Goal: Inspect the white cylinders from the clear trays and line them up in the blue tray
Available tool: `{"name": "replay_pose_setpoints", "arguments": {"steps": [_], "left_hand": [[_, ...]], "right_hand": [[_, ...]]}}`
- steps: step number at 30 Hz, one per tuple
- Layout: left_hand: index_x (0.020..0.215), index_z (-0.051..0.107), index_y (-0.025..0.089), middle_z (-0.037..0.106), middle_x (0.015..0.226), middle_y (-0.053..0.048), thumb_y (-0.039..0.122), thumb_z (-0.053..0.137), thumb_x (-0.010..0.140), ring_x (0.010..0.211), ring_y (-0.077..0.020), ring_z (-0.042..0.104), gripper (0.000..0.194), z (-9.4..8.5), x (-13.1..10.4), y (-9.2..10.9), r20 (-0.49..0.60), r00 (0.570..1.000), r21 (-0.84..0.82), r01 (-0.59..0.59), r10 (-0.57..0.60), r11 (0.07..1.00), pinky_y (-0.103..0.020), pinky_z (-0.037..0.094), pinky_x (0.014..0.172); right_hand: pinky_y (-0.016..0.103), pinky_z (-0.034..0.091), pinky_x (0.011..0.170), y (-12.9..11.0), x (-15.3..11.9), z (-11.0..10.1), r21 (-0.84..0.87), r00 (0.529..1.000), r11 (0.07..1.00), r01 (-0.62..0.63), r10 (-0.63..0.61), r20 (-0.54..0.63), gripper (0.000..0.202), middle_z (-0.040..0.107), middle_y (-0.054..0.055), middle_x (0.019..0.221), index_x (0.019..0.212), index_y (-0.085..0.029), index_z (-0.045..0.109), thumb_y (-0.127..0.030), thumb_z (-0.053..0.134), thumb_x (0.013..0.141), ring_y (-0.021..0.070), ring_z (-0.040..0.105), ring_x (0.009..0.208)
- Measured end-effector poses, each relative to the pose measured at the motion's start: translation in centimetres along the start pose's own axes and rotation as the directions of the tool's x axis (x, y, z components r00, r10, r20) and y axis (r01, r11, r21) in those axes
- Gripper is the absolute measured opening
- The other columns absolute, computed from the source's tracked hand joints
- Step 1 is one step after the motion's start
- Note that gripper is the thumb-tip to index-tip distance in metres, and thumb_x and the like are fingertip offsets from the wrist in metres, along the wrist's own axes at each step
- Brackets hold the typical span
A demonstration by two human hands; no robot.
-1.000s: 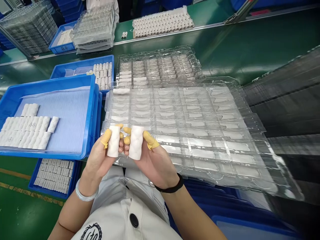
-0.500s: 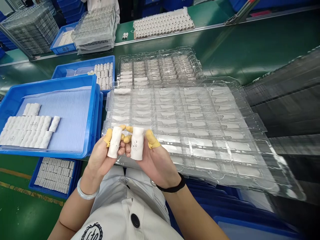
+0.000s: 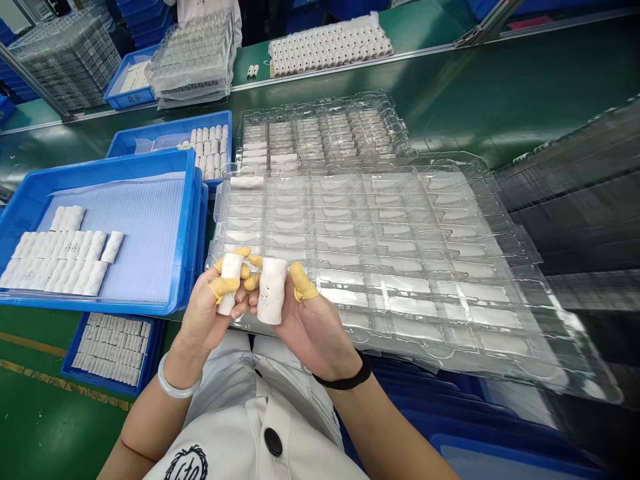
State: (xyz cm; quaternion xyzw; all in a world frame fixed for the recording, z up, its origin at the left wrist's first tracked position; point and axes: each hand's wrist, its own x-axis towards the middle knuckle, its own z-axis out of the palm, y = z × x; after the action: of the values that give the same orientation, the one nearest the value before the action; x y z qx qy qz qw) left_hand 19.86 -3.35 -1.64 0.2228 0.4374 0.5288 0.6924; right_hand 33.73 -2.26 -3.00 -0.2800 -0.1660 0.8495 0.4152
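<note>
Yellow covers sit on several fingertips of both hands. My left hand (image 3: 207, 308) grips a white cylindrical piece (image 3: 231, 283), its thumb lying across the front. Just to the right, my right hand (image 3: 311, 320) holds a second white piece (image 3: 272, 291) upright, with small dark marks on its surface; the thumb is at its right side. The two pieces are close together but apart, above the near left edge of a clear plastic tray (image 3: 350, 260) with many compartments. One white piece (image 3: 247, 182) lies in that tray's top left compartment.
A blue tray (image 3: 187, 230) at left holds rows of white pieces. Behind it is another blue tray (image 3: 170, 127); a lower one (image 3: 75, 353) is beneath. A filled clear tray (image 3: 320, 130) lies at the back. Dark stacked material (image 3: 590, 193) stands at right.
My left thumb has moved across the front of its white piece. My right hand's piece has shifted slightly down and left. The surroundings appear slightly farther right in view.
</note>
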Motion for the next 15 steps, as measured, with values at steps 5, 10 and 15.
{"name": "replay_pose_setpoints", "arguments": {"steps": [5,10,15], "left_hand": [[0.109,0.067,0.013,0.053,0.056,0.002,0.033,0.071,0.078,0.054,-0.0108,0.053,0.037,-0.12,-0.07,0.00,0.006,1.000,-0.043,0.027,-0.026,0.999,-0.019,0.039,0.045],[0.103,0.069,0.011,0.054,0.057,0.000,0.050,0.066,0.086,0.052,-0.0099,0.052,0.043,0.12,0.13,0.07,-0.065,0.996,-0.055,0.057,-0.060,0.997,-0.018,0.041,0.045],[0.101,0.070,0.010,0.061,0.062,-0.003,0.046,0.058,0.093,0.050,-0.0082,0.053,0.039,0.27,0.19,0.13,-0.125,0.991,-0.054,0.046,-0.052,0.998,-0.020,0.048,0.052]], "right_hand": [[0.038,0.054,0.078,-0.28,-0.11,0.16,-0.011,0.999,1.000,0.001,0.000,0.046,0.049,0.069,0.007,0.080,0.104,-0.018,0.070,-0.061,0.052,0.091,0.0220,0.065,0.082],[0.037,0.052,0.083,-0.28,-0.16,0.25,0.064,0.999,0.998,-0.024,0.021,0.041,0.037,0.070,0.006,0.085,0.108,-0.017,0.070,-0.044,0.048,0.096,0.0194,0.064,0.082],[0.035,0.051,0.083,-0.26,-0.07,0.16,0.087,0.999,0.996,0.003,-0.007,0.043,0.031,0.069,0.006,0.085,0.096,-0.015,0.071,-0.039,0.053,0.093,0.0174,0.063,0.082]]}}
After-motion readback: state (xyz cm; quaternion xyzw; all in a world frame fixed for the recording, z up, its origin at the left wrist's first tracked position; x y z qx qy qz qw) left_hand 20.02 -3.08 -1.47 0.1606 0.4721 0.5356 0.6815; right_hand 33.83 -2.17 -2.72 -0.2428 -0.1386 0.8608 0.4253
